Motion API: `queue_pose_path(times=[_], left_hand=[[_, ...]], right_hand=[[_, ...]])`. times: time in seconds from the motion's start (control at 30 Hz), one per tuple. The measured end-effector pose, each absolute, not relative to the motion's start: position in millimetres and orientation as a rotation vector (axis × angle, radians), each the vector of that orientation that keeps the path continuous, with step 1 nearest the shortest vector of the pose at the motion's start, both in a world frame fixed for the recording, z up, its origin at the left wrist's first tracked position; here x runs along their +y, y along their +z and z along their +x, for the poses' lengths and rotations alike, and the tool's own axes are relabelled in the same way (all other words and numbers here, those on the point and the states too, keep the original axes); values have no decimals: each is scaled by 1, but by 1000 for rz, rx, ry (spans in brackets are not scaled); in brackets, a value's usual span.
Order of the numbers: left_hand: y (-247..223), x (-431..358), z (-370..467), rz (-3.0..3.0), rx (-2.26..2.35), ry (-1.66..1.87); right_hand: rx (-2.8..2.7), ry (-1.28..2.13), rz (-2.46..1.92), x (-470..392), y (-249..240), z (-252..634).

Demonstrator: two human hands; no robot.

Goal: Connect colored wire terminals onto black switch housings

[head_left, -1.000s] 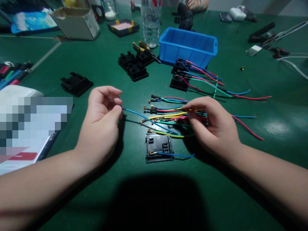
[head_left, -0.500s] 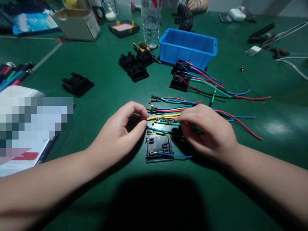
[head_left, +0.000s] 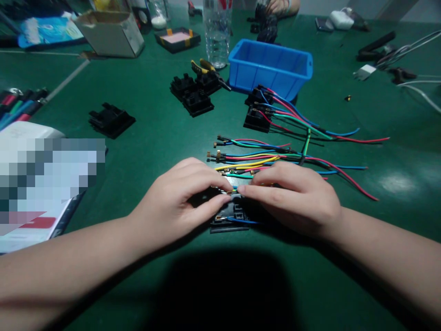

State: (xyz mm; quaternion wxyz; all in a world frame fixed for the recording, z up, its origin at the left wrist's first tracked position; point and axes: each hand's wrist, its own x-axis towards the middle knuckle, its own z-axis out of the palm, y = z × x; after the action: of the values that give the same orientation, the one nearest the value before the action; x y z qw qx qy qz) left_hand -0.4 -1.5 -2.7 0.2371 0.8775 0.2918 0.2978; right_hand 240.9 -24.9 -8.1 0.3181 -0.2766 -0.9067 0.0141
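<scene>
My left hand (head_left: 193, 195) is closed in a pinch over the top edge of a black plastic socket panel (head_left: 229, 228). Facing it, my right hand (head_left: 292, 195) pinches too, its fingertips almost meeting the left ones. A thin yellow-green wire (head_left: 234, 189) shows in the small gap between them; its ends are hidden by the fingers. A blue wire (head_left: 237, 220) with a metal terminal lies at the panel's lower part and runs right under my right hand. Just beyond the hands lie several terminal-ended wires, among them yellow wires (head_left: 251, 162).
Two black panels (head_left: 257, 120) with wires attached lie before a blue bin (head_left: 270, 69). Yellow-handled pliers (head_left: 206, 69) rest on further black panels (head_left: 198, 105). Another panel (head_left: 110, 120) lies left, near a phone (head_left: 51, 188). A water bottle (head_left: 217, 41) stands behind; another person's hand (head_left: 279, 7) is at the back.
Both hands have moved nearer to me and together, from above the yellow wires to the panel's top edge. My right hand has shifted left, and the yellow wires now lie uncovered on the table.
</scene>
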Motion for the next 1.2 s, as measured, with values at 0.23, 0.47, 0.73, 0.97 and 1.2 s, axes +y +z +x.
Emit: queue_pose_path(times=[0.23, 0.47, 0.73, 0.97, 1.2], left_hand=[[1, -5, -2, 2359, 812, 811], [2, -5, -5, 2271, 897, 753], [1, -4, -4, 2277, 868, 726], [-1, -4, -2, 2266, 869, 719], [-1, -5, -3, 2253, 848, 721]], right_hand=[[-2408, 102, -678, -23, -6, 238], [-2459, 75, -722, -25, -4, 239], [-2463, 75, -713, -26, -6, 240], [-2486, 78, -672, -26, -6, 241], [-2487, 101, -659, -26, -8, 243]])
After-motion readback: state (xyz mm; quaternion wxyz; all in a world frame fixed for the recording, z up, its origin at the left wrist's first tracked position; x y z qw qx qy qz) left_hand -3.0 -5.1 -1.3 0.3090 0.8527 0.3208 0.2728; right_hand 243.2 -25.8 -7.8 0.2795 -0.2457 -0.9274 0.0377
